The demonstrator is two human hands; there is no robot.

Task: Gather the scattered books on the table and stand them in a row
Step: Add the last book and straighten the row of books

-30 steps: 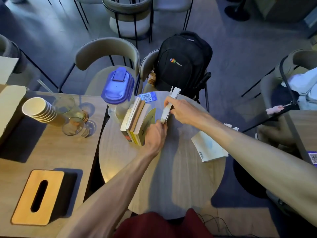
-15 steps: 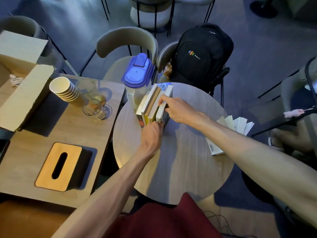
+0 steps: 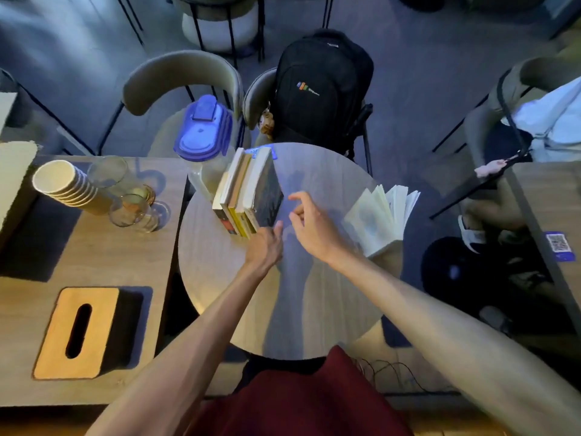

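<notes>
Round desk (image 3: pixel 314 309) in the middle of the head view. Row of books (image 3: pixel 248 196) stands upright on the far left part of it, spines toward the camera, packed side by side; the rightmost one has a dark cover facing right. The row sits just beside a clear jug (image 3: pixel 204 180) with a blue lid (image 3: pixel 202 130).

Left hand (image 3: pixel 264 247) sits at the near end of the row, fingertips touching or almost touching the bottom corner of the rightmost book; its grip is loose, fingers together, not wrapped around anything.

Right hand (image 3: pixel 314 228) hovers over the desk just right of the row, apart from the books. Fingers spread and curled, grip open, nothing in it.

One open book (image 3: pixel 377 215) lies at the right edge of the desk, pages fanned up, well apart from the row and near the right forearm.

A blue QR sticker (image 3: pixel 257 151) peeks out behind the far end of the row.

Left of the round desk is a rectangular wooden desk (image 3: pixel 110 256) carrying a stack of paper cups (image 3: pixel 66 187) on its side, two glasses (image 3: pixel 132 209) and a wooden tissue box (image 3: pixel 75 332).

Behind the round desk a black backpack (image 3: pixel 320 86) sits on a chair (image 3: pixel 257 99); an empty chair (image 3: pixel 179 77) stands to its left.
</notes>
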